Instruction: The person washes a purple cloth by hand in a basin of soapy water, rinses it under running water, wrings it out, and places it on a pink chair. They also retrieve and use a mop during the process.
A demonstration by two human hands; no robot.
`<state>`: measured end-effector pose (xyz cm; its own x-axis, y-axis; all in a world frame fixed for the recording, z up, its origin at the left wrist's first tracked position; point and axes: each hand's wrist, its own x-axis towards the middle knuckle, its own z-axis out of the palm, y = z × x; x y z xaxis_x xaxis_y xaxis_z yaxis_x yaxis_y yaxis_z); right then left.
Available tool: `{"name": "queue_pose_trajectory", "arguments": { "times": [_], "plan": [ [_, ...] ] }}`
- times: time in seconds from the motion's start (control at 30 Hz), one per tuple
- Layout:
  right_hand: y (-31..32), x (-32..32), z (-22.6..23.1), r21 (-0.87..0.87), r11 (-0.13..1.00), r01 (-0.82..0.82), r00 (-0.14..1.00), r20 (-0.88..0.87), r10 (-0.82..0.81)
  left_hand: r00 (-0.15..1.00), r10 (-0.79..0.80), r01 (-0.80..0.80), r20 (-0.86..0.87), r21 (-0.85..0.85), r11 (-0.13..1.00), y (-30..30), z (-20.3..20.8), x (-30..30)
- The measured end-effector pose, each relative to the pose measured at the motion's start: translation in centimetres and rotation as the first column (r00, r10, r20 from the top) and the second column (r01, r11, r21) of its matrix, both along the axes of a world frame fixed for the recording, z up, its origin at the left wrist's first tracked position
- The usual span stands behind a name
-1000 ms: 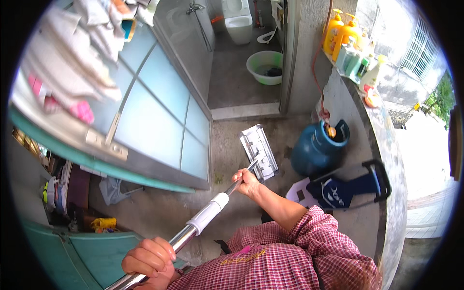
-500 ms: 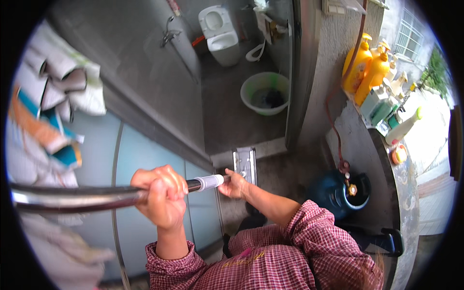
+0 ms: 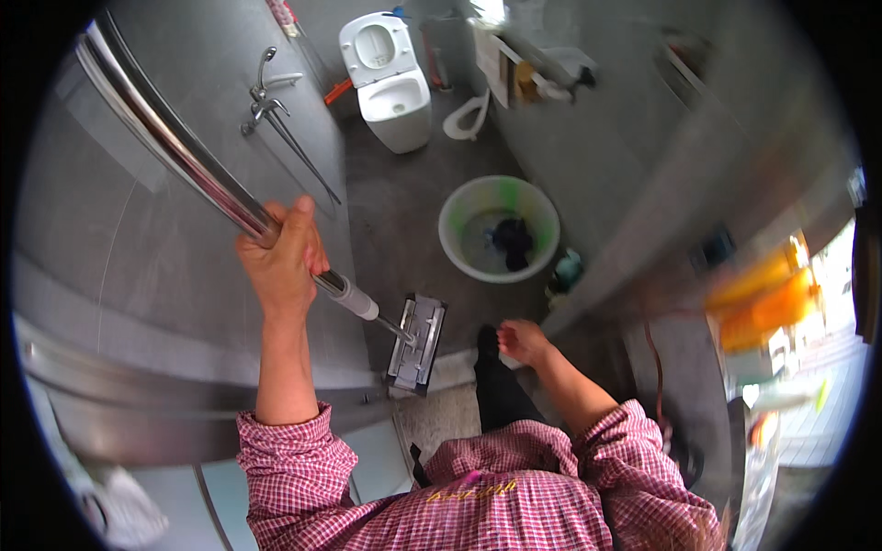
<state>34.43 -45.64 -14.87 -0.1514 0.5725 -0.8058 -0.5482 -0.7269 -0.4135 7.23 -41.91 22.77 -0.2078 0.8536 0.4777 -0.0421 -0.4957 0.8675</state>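
Note:
My left hand [image 3: 287, 257] is wrapped round the shiny metal pole of a flat mop [image 3: 418, 342]. The pole slants from the upper left down to the mop's grey rectangular head, which lies by the bathroom doorway, its plate and metal clips on view. A pale collar [image 3: 354, 298] sits on the pole just below that hand. My right hand [image 3: 522, 342] is off the pole, holding nothing, its fingers loosely bent. It hangs above my dark-clad leg [image 3: 496, 386], to the right of the mop head.
A white toilet [image 3: 395, 96] with raised lid stands at the far end. On the grey floor sits a pale tub [image 3: 450, 234] with dark cloth inside. A shower tap [image 3: 266, 96] is on the left wall. Yellow bottles [image 3: 767, 303] blur at the right.
My right hand has let go of the pole and moved right. My left hand still grips it, and the pole now tilts steeply. The view has moved forward into the bathroom.

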Motion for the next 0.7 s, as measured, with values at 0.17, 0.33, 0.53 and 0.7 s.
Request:
{"name": "queue_pose_trajectory", "arguments": {
  "times": [0.17,0.33,0.53,0.7],
  "plan": [
    [10.4,2.1,-4.0,-0.148,0.986,0.081,0.987,0.150,-0.059,0.997,0.036,-0.024,0.067,-0.169,0.985,12.1,0.0,-2.6],
    [17.7,0.2,-3.7,-0.117,0.967,-0.226,0.938,0.241,0.249,0.981,-0.189,0.193,0.045,-0.114,0.975,18.6,2.3,-6.1],
    [23.2,1.4,-3.8,-0.105,0.950,-0.294,0.898,0.312,0.312,0.990,-0.142,0.141,0.010,-0.190,0.971,28.1,-0.6,-8.7],
    [23.6,5.3,-5.5,-0.192,0.975,-0.109,0.954,0.256,0.157,0.999,-0.050,0.046,-0.009,-0.234,0.971,35.6,-4.8,-10.2]
  ]
}}
